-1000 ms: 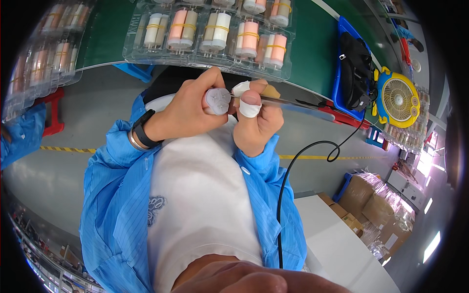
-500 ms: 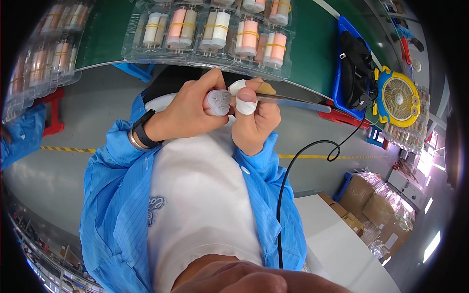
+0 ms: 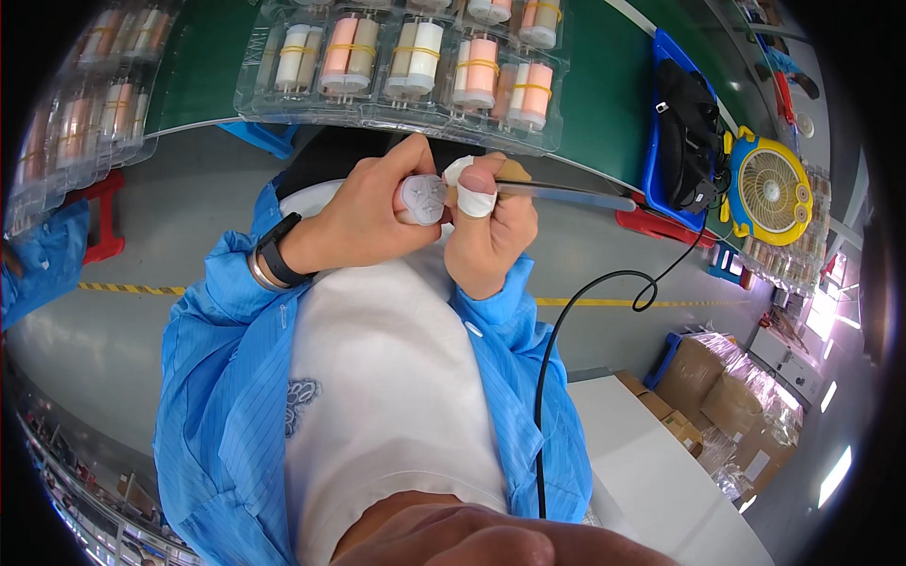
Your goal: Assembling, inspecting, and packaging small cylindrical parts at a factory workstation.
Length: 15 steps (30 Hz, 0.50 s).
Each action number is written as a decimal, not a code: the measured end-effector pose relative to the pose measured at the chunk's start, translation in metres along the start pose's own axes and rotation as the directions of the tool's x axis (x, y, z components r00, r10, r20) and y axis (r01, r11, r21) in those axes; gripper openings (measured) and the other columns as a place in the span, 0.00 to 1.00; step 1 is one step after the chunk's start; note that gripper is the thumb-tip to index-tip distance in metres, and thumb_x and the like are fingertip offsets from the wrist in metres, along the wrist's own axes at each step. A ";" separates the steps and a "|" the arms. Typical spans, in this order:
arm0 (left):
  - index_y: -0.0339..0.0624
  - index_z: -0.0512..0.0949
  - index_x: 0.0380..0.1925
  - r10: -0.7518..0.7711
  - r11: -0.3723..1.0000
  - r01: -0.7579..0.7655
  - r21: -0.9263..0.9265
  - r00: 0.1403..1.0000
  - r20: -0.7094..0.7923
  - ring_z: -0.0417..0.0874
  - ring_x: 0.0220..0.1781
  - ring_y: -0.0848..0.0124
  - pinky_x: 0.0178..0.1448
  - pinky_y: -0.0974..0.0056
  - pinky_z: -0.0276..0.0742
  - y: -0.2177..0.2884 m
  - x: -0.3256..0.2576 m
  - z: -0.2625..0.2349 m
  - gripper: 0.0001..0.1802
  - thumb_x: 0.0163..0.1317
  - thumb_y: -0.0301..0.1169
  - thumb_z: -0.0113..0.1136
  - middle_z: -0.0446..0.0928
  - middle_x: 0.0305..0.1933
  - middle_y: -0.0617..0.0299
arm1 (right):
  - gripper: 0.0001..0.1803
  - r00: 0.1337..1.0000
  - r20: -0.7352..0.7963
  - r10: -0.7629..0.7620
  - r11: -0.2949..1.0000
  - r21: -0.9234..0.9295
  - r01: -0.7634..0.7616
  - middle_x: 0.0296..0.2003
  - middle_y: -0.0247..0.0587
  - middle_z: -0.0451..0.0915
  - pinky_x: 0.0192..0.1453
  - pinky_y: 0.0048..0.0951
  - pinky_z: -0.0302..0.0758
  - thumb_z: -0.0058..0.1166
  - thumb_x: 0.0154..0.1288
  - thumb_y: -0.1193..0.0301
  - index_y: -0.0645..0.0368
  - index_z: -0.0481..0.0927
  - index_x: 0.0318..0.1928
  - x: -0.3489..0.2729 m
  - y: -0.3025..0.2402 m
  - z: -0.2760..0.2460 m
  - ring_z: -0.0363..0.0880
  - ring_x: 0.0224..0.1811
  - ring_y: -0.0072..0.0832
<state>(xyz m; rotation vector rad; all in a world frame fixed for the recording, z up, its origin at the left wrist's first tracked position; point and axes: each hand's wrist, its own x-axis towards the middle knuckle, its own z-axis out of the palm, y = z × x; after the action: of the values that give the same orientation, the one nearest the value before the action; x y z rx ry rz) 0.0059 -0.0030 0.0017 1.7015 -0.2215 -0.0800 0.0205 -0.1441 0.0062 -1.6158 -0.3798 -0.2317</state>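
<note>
My left hand (image 3: pixel 368 203) is closed around a small round whitish plastic piece (image 3: pixel 423 199), its patterned end face turned up beside the thumb. Close against it on the right, my right hand (image 3: pixel 491 222) grips a long, thin, flat metal blade (image 3: pixel 585 195) that sticks out to the right, past the knuckles. White tape wraps the thumb and a finger of that hand. The blade's inner end is mostly hidden by the fingers, so I cannot tell if it touches the plastic piece. Both hands are in front of my white shirt, just off the table's near edge.
On the green table (image 3: pixel 604 113), a clear plastic tray (image 3: pixel 396 108) carries several banded pink, white and grey cylinders. More such trays (image 3: pixel 104 123) stand at left. At right are a blue bin (image 3: pixel 656 156) with a black bag and a yellow-blue fan (image 3: pixel 769 189). A black cable (image 3: pixel 547 349) hangs beside me.
My right hand has shifted slightly left and the blade has turned a little in its grip. The plastic piece's end face has tilted slightly; my left hand has stayed nearly still.
</note>
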 end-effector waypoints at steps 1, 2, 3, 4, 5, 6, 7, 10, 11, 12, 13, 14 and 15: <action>0.40 0.66 0.32 0.000 1.000 0.000 0.000 1.000 0.000 0.74 0.30 0.73 0.34 0.68 0.69 -0.001 0.000 0.000 0.21 0.42 0.23 0.70 0.69 0.28 0.60 | 0.12 0.999 0.017 0.031 0.999 -0.013 -0.031 0.25 0.33 0.75 0.24 0.18 0.65 0.50 0.70 0.66 0.64 0.74 0.37 0.001 -0.002 0.000 0.67 0.23 0.15; 0.40 0.66 0.32 -0.003 1.000 0.003 -0.001 1.000 -0.005 0.74 0.30 0.73 0.34 0.69 0.69 -0.002 -0.001 0.001 0.21 0.42 0.23 0.70 0.69 0.29 0.60 | 0.12 0.997 0.033 0.063 0.998 -0.027 -0.062 0.25 0.32 0.75 0.24 0.18 0.65 0.50 0.70 0.66 0.64 0.74 0.37 0.001 -0.003 -0.001 0.68 0.23 0.15; 0.40 0.66 0.32 -0.005 1.000 0.005 -0.003 1.000 -0.008 0.73 0.30 0.73 0.34 0.69 0.69 -0.003 -0.001 0.001 0.21 0.42 0.23 0.70 0.69 0.29 0.60 | 0.12 0.998 0.032 0.062 0.998 -0.028 -0.061 0.25 0.32 0.75 0.24 0.18 0.65 0.50 0.70 0.66 0.64 0.74 0.37 0.001 -0.003 -0.001 0.68 0.23 0.15; 0.40 0.66 0.32 -0.004 1.000 0.004 -0.003 1.000 -0.007 0.73 0.30 0.73 0.34 0.69 0.69 -0.002 -0.001 0.002 0.21 0.42 0.23 0.70 0.69 0.29 0.60 | 0.12 0.998 0.023 0.060 0.998 -0.024 -0.060 0.25 0.32 0.75 0.25 0.19 0.66 0.51 0.70 0.66 0.65 0.75 0.37 0.001 -0.003 0.000 0.68 0.23 0.15; 0.40 0.66 0.32 0.007 1.000 -0.007 0.003 1.000 -0.016 0.73 0.30 0.73 0.34 0.69 0.69 -0.002 0.000 0.002 0.21 0.42 0.24 0.70 0.69 0.29 0.60 | 0.12 0.998 0.014 0.058 0.998 -0.020 -0.058 0.25 0.32 0.75 0.25 0.19 0.66 0.51 0.70 0.66 0.65 0.75 0.38 0.001 -0.003 0.000 0.68 0.23 0.15; 0.40 0.66 0.33 0.018 1.000 -0.018 0.009 1.000 -0.024 0.73 0.30 0.73 0.33 0.69 0.68 -0.002 0.000 0.002 0.21 0.42 0.24 0.70 0.69 0.29 0.60 | 0.12 0.998 0.014 0.058 0.998 -0.020 -0.058 0.25 0.32 0.75 0.25 0.19 0.66 0.51 0.70 0.66 0.65 0.75 0.38 0.001 -0.003 0.000 0.68 0.23 0.15; 0.40 0.66 0.33 0.018 1.000 -0.018 0.009 1.000 -0.024 0.73 0.30 0.73 0.33 0.69 0.68 -0.002 0.000 0.002 0.21 0.42 0.24 0.70 0.69 0.29 0.60 | 0.12 0.999 0.007 0.049 0.998 -0.028 -0.049 0.25 0.32 0.75 0.25 0.19 0.66 0.51 0.69 0.66 0.65 0.75 0.38 0.001 -0.003 0.000 0.68 0.23 0.15; 0.40 0.66 0.32 0.027 1.000 -0.027 -0.001 0.999 -0.024 0.73 0.29 0.73 0.33 0.69 0.68 -0.002 0.000 0.002 0.22 0.42 0.23 0.70 0.68 0.28 0.61 | 0.13 0.998 0.003 0.058 0.998 -0.024 -0.058 0.25 0.33 0.76 0.25 0.18 0.66 0.51 0.69 0.65 0.65 0.75 0.38 0.001 -0.004 0.000 0.68 0.23 0.15; 0.40 0.65 0.32 0.021 1.000 -0.021 0.002 0.999 -0.026 0.72 0.29 0.73 0.33 0.69 0.68 -0.001 0.000 0.002 0.22 0.42 0.23 0.69 0.68 0.28 0.61 | 0.13 0.997 0.005 0.076 0.997 -0.013 -0.076 0.26 0.34 0.76 0.25 0.18 0.66 0.52 0.69 0.65 0.65 0.75 0.38 0.000 -0.004 0.000 0.69 0.23 0.15; 0.40 0.65 0.32 0.015 1.000 -0.015 0.003 1.000 -0.025 0.72 0.29 0.73 0.33 0.69 0.68 -0.001 0.000 0.002 0.21 0.41 0.23 0.69 0.68 0.28 0.61 | 0.13 0.997 0.005 0.076 0.997 -0.014 -0.076 0.26 0.34 0.76 0.25 0.18 0.66 0.52 0.69 0.65 0.65 0.75 0.38 0.001 -0.004 0.000 0.69 0.23 0.15; 0.40 0.65 0.32 0.015 1.000 -0.015 0.002 1.000 -0.024 0.72 0.29 0.73 0.33 0.69 0.68 -0.001 0.000 0.001 0.21 0.41 0.23 0.69 0.68 0.28 0.61 | 0.13 0.998 0.000 0.064 0.998 -0.014 -0.064 0.26 0.34 0.76 0.25 0.18 0.65 0.52 0.69 0.65 0.65 0.75 0.38 0.001 -0.003 0.000 0.68 0.23 0.15; 0.40 0.65 0.32 0.017 1.000 -0.017 0.007 1.000 -0.021 0.72 0.29 0.73 0.33 0.69 0.68 -0.001 0.001 0.001 0.21 0.41 0.23 0.69 0.68 0.28 0.61 | 0.13 0.999 -0.004 0.052 0.999 -0.014 -0.052 0.26 0.34 0.76 0.25 0.18 0.65 0.51 0.69 0.65 0.65 0.75 0.38 0.000 -0.002 0.000 0.68 0.23 0.15; 0.40 0.65 0.32 0.018 1.000 -0.018 0.011 1.000 -0.018 0.72 0.29 0.73 0.33 0.69 0.68 -0.001 0.001 0.001 0.21 0.41 0.23 0.69 0.68 0.28 0.61 | 0.13 0.999 -0.004 0.052 0.999 -0.014 -0.052 0.26 0.34 0.76 0.25 0.18 0.65 0.51 0.69 0.65 0.65 0.75 0.38 0.000 -0.002 0.001 0.68 0.23 0.15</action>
<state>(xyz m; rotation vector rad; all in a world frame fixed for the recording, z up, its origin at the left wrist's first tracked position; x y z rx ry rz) 0.0065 -0.0040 0.0011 1.7100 -0.2246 -0.0504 0.0197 -0.1435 0.0077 -1.6369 -0.3334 -0.1987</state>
